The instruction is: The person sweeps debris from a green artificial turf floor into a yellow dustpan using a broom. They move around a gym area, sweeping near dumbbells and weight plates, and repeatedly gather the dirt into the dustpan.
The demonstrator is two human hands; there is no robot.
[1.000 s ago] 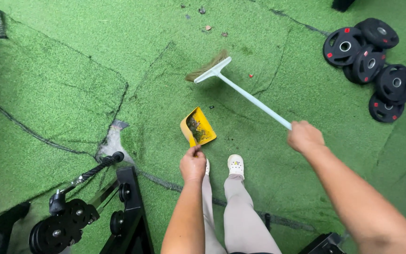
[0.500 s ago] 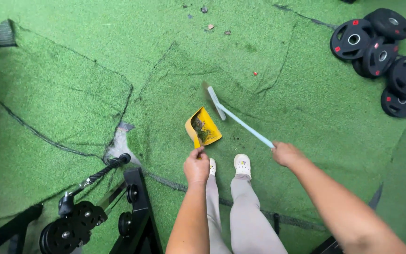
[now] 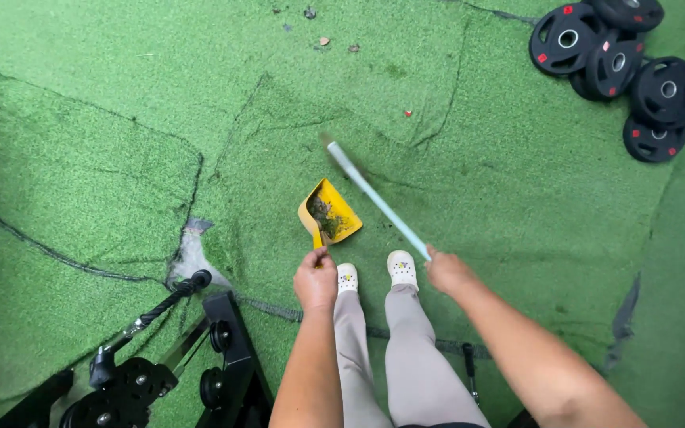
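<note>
My left hand (image 3: 315, 279) grips the handle of a yellow dustpan (image 3: 329, 214) that rests tilted on the green artificial turf (image 3: 120, 143), with dark debris and leaves inside it. My right hand (image 3: 446, 270) holds the pale blue handle of a broom (image 3: 374, 196). The broom head is blurred and sits just beyond the dustpan's open mouth. My white shoes (image 3: 374, 273) stand right behind the dustpan.
Several black weight plates (image 3: 616, 63) lie at the top right. A black exercise machine frame with a bar (image 3: 160, 349) stands at the lower left. Small bits of litter (image 3: 323, 40) lie on the turf far ahead. Turf seams are torn and lifted near a grey patch (image 3: 192, 254).
The broom head has swept from far out on the turf back toward the dustpan's mouth. My right hand has pulled in toward my feet. The dustpan has stayed put.
</note>
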